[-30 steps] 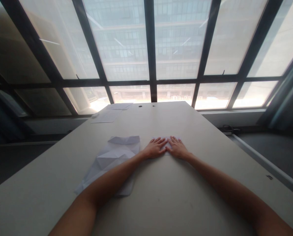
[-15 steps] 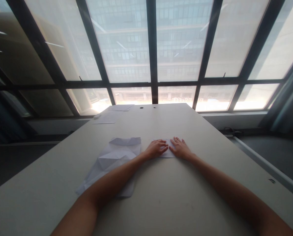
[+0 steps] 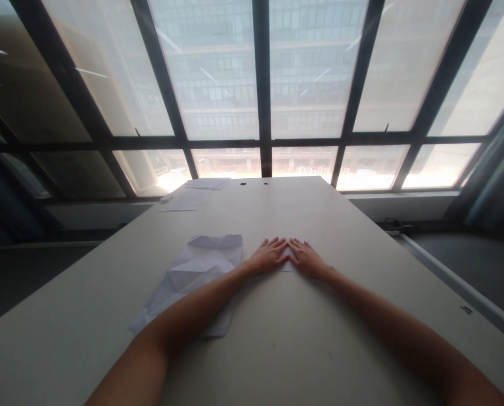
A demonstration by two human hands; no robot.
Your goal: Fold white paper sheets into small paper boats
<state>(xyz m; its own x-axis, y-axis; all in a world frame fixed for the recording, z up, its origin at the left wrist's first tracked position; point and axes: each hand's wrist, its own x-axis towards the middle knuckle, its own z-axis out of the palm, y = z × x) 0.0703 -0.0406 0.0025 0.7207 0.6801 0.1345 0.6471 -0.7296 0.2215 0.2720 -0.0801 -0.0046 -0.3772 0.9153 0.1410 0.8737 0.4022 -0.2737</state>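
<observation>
The head camera is looking down at a white table (image 3: 252, 355), where two bare hands are working near the middle of the frame. The left hand (image 3: 268, 257) is lying flat and wide, with its fingers stretching out over a small white paper (image 3: 290, 268). The right hand (image 3: 308, 259) is lying flat and wide too, resting on the same paper from the other side. The thumbs are pointing at each other (it is hard to tell if they are touching). The small paper is sitting just right of the middle, and the hands are hiding most of it. Left of the hands, a big creased paper (image 3: 205, 262) is lying on the table, and the left arm (image 3: 193, 307) is covering part of it. Some flat sheets (image 3: 179, 202) are resting at the table's far end, left of the middle. Big windows (image 3: 218, 73) are filling the top of the frame.
</observation>
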